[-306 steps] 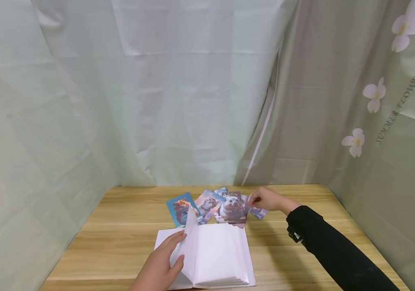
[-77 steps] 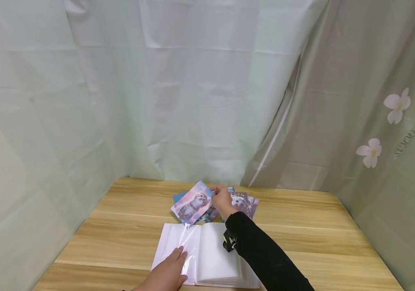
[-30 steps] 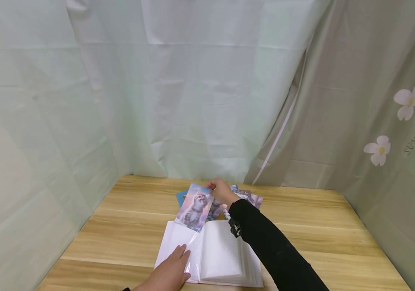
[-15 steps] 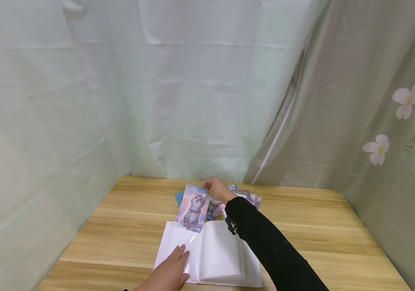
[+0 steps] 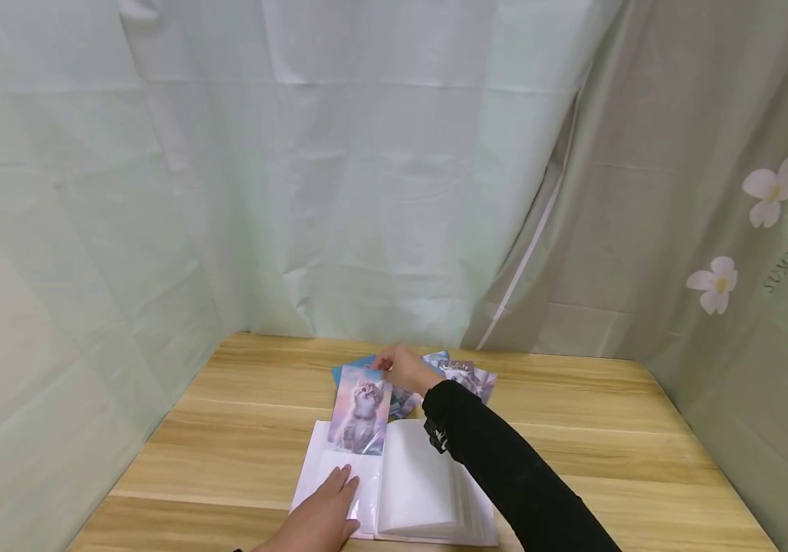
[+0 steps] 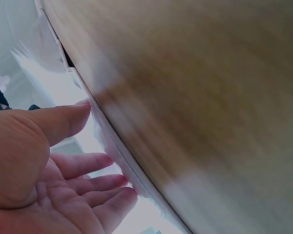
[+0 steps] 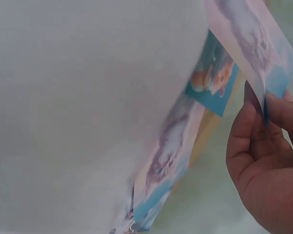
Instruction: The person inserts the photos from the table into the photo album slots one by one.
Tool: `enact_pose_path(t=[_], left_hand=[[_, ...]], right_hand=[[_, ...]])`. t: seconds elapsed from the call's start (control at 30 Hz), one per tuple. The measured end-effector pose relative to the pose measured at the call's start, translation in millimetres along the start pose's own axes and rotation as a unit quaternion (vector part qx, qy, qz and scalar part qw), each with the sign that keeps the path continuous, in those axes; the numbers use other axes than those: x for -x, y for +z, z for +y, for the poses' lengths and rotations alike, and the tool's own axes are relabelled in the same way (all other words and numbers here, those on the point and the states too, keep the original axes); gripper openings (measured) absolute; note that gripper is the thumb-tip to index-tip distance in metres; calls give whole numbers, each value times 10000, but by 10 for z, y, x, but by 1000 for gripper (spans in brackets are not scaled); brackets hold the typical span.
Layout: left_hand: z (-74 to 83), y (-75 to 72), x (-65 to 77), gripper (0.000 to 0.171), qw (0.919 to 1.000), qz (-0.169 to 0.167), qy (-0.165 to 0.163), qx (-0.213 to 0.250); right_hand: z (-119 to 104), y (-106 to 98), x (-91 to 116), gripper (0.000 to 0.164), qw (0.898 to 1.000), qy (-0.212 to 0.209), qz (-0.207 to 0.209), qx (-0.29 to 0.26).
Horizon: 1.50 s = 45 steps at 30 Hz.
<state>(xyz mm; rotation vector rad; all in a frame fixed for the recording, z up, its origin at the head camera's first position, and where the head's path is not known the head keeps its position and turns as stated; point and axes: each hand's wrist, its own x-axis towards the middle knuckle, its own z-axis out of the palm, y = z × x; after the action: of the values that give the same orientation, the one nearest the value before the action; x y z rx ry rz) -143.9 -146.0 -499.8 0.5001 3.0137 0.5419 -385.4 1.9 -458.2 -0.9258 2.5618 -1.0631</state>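
A white photo album (image 5: pixel 418 483) lies spread on the table, its left page a clear sleeve. My right hand (image 5: pixel 404 368) pinches a kitten photo card (image 5: pixel 361 414) by its top right corner. The card's lower part overlaps the top of the left page, apparently inside the sleeve. In the right wrist view, thumb and fingers of the right hand (image 7: pixel 268 141) grip the card (image 7: pixel 251 44) at its edge. My left hand (image 5: pixel 321 510) rests on the lower left page with fingers extended. The left wrist view shows the left hand (image 6: pixel 63 170) along the album's edge (image 6: pixel 122 151).
Behind the album, several more picture cards (image 5: pixel 466 376) lie overlapping on the wooden table (image 5: pixel 228 437). A blue card with an orange animal (image 7: pixel 215 78) shows under the held one in the right wrist view. Pale curtains (image 5: pixel 380 192) surround the table.
My right hand picked the kitten card from behind the album, turned it upright, then moved it left and down over the left page. My left hand, earlier at a raised page, now rests flat.
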Motion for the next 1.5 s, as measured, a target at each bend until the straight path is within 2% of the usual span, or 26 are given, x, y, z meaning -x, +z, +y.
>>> enact_pose_path(t=[0.23,0.47,0.93,1.17,1.5], left_hand=[[-7,22,9,59,10000,27,22,-25],[-16,45,12,60,9997,176,136,-105],[0,33,22,61,9987,326,322,-237],[-4,4,16,60,9994,209,245,-132],[6,-6,24,58,9998,115,142,-6]], right_hand=[[-15,106,62,20,9994,164,-299,51],[-45,185,135,20,9966,587,-573,-1],[-54,325,214,17,9949,401,-893,228],[-91,353,248,17,9941,305,-952,414],[-145,449,241,21,9857,-159,-1008,1343]])
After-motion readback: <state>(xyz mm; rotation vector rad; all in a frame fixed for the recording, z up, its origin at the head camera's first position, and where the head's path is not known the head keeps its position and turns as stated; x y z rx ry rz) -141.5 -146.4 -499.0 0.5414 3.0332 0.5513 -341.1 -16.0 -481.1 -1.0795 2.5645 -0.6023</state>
